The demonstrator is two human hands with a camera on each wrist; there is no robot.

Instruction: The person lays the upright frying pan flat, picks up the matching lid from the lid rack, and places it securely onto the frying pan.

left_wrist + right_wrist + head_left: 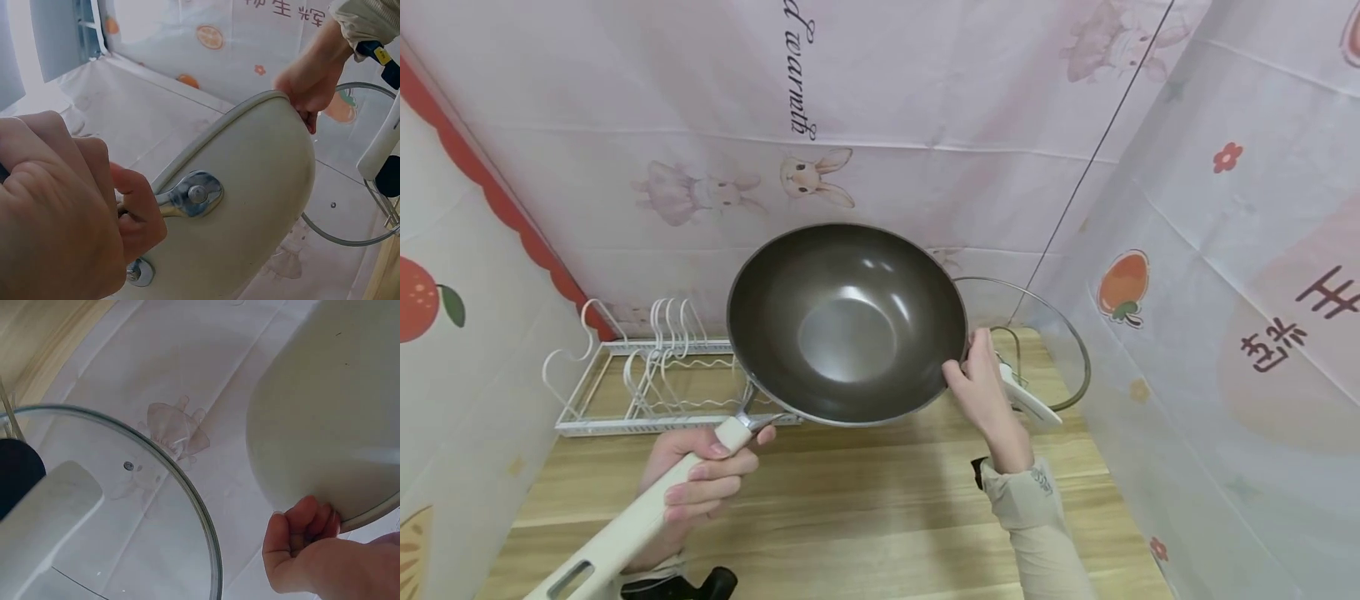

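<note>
Left hand (703, 483): fingers curled round the cream handle (638, 518), close to its metal bracket (199, 194). Right hand (988, 400): pinching the rim at 4 o'clock, thumb at the inner edge, fingers against the pale outside.

Wok (848, 337): one, dark inside; held up between both hands, tilted, its hollow towards the head camera; handle out at 7 to 8 o'clock.

Positions below taken from the wok, head view.

Glass lid (1048, 337): 3 o'clock, on edge, metal-rimmed, just beyond the right hand; left part hidden by wok.

White grip-like piece (1030, 398): 4 o'clock, in front of the lid; its attachment unclear.

Dish rack (655, 426): white wire, 8 to 9 o'clock, right end masked by wok.

Wood-grain table (850, 517): 6 o'clock, below.

Printed cloth (895, 92): rabbits, lettering; 12 o'clock, behind.
</note>
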